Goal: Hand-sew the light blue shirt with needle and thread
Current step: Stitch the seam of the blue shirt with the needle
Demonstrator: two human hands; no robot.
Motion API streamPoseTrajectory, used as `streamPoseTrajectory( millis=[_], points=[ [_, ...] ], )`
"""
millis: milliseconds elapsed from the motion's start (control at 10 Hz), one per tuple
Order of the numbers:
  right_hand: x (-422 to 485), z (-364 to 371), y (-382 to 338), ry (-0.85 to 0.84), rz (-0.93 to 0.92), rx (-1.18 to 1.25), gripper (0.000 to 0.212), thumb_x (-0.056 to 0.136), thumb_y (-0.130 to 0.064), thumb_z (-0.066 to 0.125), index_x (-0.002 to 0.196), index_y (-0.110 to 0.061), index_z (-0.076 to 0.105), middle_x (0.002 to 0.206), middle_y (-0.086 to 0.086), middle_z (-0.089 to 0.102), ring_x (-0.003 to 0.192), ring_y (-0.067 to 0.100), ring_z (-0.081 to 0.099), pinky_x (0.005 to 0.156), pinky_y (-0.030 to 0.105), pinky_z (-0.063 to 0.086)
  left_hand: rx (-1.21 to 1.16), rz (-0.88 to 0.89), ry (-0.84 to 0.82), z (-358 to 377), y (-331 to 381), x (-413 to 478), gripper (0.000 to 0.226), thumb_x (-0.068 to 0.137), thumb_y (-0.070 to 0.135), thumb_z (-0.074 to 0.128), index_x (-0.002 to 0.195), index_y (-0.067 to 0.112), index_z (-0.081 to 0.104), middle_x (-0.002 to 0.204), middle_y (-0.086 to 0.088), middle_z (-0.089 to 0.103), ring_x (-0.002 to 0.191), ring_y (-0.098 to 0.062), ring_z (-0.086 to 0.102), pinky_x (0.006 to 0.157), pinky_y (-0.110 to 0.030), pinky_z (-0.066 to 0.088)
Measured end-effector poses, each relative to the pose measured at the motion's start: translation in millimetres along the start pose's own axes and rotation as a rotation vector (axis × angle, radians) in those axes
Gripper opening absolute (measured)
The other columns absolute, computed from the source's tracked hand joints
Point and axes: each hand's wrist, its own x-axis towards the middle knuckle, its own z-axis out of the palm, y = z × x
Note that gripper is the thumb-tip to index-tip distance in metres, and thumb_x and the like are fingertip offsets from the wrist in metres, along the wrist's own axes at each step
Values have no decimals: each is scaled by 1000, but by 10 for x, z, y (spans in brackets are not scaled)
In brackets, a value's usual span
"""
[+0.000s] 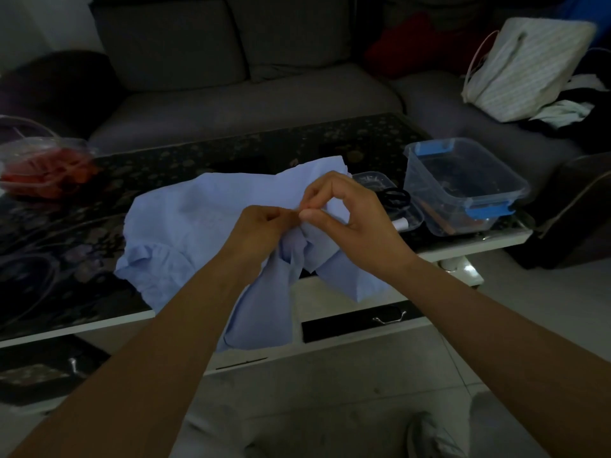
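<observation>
The light blue shirt [185, 223] lies spread on the dark patterned table [66, 246], with part of it hanging over the front edge. My left hand [261, 229] grips a bunched fold of the shirt near its middle. My right hand [347, 209] meets it there, thumb and forefinger pinched together at the fabric. The needle and thread are too small and dim to make out between the fingertips. A white thread spool [400, 223] lies in a small clear tray just right of my right hand.
Black scissors [395, 197] rest in the small tray [417, 219]. A clear tub with blue clips [463, 186] stands at the table's right end, a clear box of red items [43, 170] at the left. A grey sofa [231, 94] is behind.
</observation>
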Motion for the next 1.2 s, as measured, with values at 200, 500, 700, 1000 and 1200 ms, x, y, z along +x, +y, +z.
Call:
streamPoseTrajectory(
  millis=[200,500,700,1000,1200],
  points=[
    [-22,-236,-91,-485,523,636,11,96,-6,49,87,-7,55,74,7,71,70,19,68,86,44,52,-186,30,53,-48,-22,11,17,94,13,56,82,10,67,82,-6,67,76,-10,63,77,-23,52],
    [-37,-334,-129,-793,744,569,15,100,-11,43,95,-12,57,56,-6,42,48,6,35,50,17,37,-242,7,40,-32,27,-3,7,93,17,59,90,11,63,78,0,64,60,-2,63,56,-14,52],
    [46,-92,-56,-17,588,139,6,93,-10,60,90,-7,64,48,-11,47,43,0,40,48,14,33,-308,-4,2,-20,10,20,6,92,16,59,91,11,63,83,-1,65,74,-10,63,70,-22,53],
    [21,20,40,92,384,-31,15,87,-13,69,73,-14,65,40,-12,39,40,5,36,48,12,29,-331,-146,-79,26,53,29,23,100,19,39,108,6,57,97,-2,62,76,-8,57,84,-21,46],
    [-11,-94,-10,-199,286,58,11,85,-9,70,76,-4,66,51,2,37,48,5,31,53,19,29,-433,-157,-42,-18,36,44,24,100,16,38,92,10,60,71,2,66,71,-8,58,64,-14,52]
  ],
)
